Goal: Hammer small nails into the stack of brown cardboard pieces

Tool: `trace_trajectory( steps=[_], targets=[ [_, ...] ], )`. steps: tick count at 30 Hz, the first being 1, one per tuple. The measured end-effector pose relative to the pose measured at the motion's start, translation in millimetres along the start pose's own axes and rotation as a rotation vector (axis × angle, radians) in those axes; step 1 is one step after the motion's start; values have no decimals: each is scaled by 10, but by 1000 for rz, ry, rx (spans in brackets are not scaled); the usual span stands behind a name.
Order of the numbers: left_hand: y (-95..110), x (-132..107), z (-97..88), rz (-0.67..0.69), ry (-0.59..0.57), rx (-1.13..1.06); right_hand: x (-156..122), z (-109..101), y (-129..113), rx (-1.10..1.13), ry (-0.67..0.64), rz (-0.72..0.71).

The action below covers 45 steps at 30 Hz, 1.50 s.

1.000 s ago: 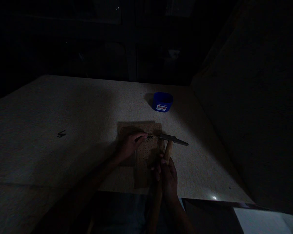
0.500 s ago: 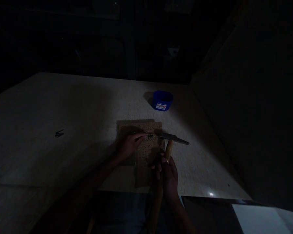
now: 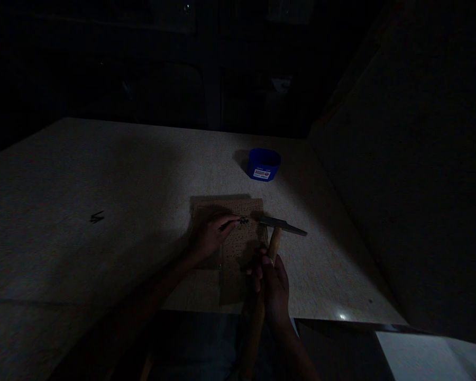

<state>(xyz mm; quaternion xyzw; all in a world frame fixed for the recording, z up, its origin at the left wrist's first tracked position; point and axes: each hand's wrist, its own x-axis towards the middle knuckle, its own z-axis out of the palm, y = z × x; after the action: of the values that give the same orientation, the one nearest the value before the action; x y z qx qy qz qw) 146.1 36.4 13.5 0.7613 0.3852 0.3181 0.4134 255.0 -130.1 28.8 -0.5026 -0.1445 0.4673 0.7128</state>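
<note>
A brown cardboard sheet [image 3: 238,256] dotted with small holes lies flat before me. Over its upper part reaches my left hand [image 3: 212,235], its fingertips closed together beside a small cluster of dark pieces [image 3: 243,220]. Whether a piece is pinched between those fingers is too dark to make out. Wrapped around the wooden handle of a hammer [image 3: 275,242] is my right hand [image 3: 274,288], near the sheet's right edge. The hammer's metal head [image 3: 283,225] points left toward the cluster, held apart from my left fingertips.
On the pale tabletop [image 3: 143,174], a blue plastic container [image 3: 264,165] with a white label stands beyond the cardboard. Several thin dark nail-like pieces [image 3: 97,217] lie to the left. A dark wall or panel [image 3: 384,185] rises along the right side. Lighting is very dim.
</note>
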Motion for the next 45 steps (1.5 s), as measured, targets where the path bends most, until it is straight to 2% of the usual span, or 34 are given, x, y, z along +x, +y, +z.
trace_trajectory(
  steps=[7, 18, 24, 27, 30, 34, 37, 41, 45],
  targets=[
    [-60, 2, 9, 59, 12, -4, -11, 15, -44, -19, 2, 9],
    [-21, 36, 14, 12, -10, -63, -12, 6, -36, -34, 1, 9],
    [-90, 37, 47, 11, -4, -92, -14, 20, -186, -109, -110, 21],
    [-81, 40, 49, 11, -4, -82, -8, -5, -428, -287, -178, 42],
    [-35, 39, 38, -21, -4, -73, 49, -59, -754, -630, -254, -49],
    [13, 33, 25, -23, -20, -104, 158, -97, -1083, -953, -445, -93],
    [-8, 30, 37, -21, -23, -166, 189, -70, -1155, -1037, -519, -82],
    [-85, 31, 78, -39, -13, -194, 220, -7, -1108, -1049, -509, -110],
    [-104, 38, 93, -46, -28, -131, 297, 25, -1045, -1100, -545, -12]
  ],
)
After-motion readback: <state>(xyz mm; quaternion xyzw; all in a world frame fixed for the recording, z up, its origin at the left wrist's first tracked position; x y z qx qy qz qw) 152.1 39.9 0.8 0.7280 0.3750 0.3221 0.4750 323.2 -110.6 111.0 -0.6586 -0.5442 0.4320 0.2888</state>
